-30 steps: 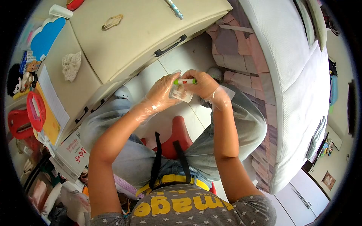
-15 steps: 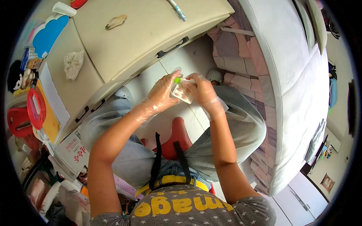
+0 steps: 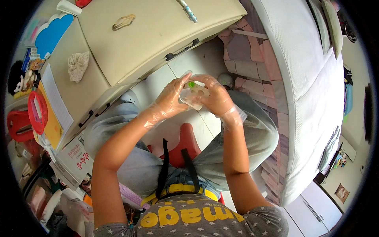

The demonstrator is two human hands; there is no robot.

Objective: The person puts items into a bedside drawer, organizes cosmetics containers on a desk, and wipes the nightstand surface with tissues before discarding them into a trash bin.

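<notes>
Both hands wear clear, thin plastic gloves and meet in front of me, above the floor between my knees. My left hand (image 3: 173,98) grips a small translucent plastic box (image 3: 193,101) by its left side, thumb and fingers curled round it. A bright green round spot shows near the box's far edge, with pinkish patches further in; I cannot make out what these are. Arched over the right side of the box, my right hand (image 3: 215,96) has its bent fingers on it. Those fingers hide part of the box.
Beyond the hands stands a cream cabinet (image 3: 130,47) with dark handles. On it lie a pen (image 3: 188,11), a beige loop (image 3: 123,22) and a crumpled lacy cloth (image 3: 78,66). A white mattress (image 3: 300,98) rises on the right. Under me is a red stool (image 3: 188,138).
My right hand has rolled outward and its fingers have arched over the box. A red spot seen earlier by these fingers is out of sight. My left hand stays almost in place.
</notes>
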